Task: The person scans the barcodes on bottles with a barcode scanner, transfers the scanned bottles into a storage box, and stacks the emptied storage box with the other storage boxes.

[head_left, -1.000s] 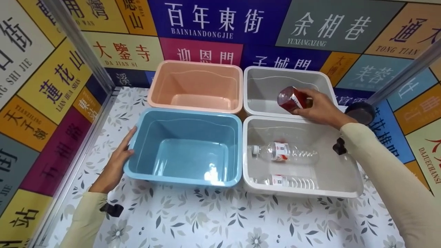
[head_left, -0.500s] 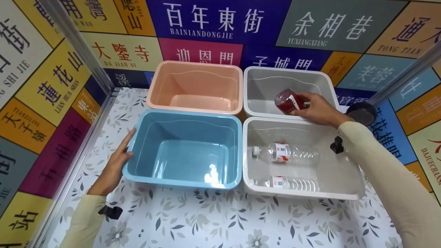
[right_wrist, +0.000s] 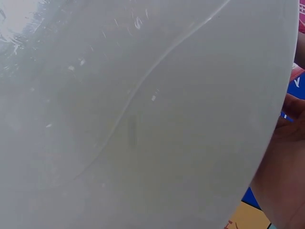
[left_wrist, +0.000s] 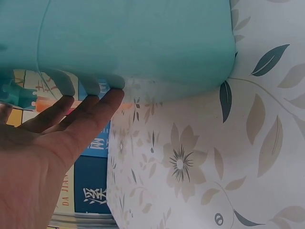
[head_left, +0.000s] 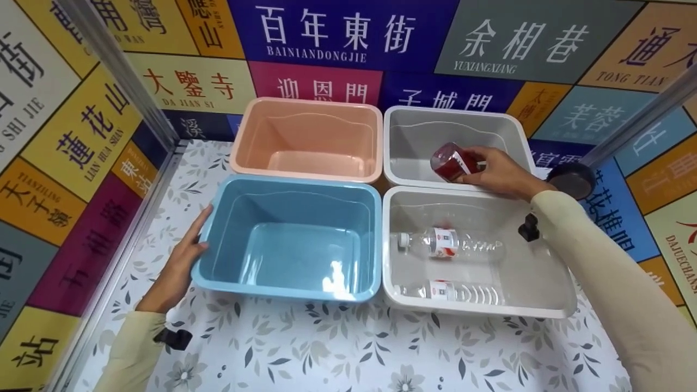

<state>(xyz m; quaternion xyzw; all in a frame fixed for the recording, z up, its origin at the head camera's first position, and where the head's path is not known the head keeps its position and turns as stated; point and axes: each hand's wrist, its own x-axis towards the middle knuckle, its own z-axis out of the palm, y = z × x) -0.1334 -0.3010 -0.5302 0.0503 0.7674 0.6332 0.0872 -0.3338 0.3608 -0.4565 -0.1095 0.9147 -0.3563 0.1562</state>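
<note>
beyond the blue bin and to its right, the right hand is tilting a red container, its grip pinching it over a grey bin. the left hand is touching the blue bin's left side, its grip spreading loosely. two clear bottles are lying in a greyish-beige bin right of the blue bin; a peach bin is standing behind it.

Saw L-front bin, R-front bin on tbl, w/ L-back bin, R-back bin behind resp. Found near btl before far btl in R-front bin, cont. at R-back opening.
</note>
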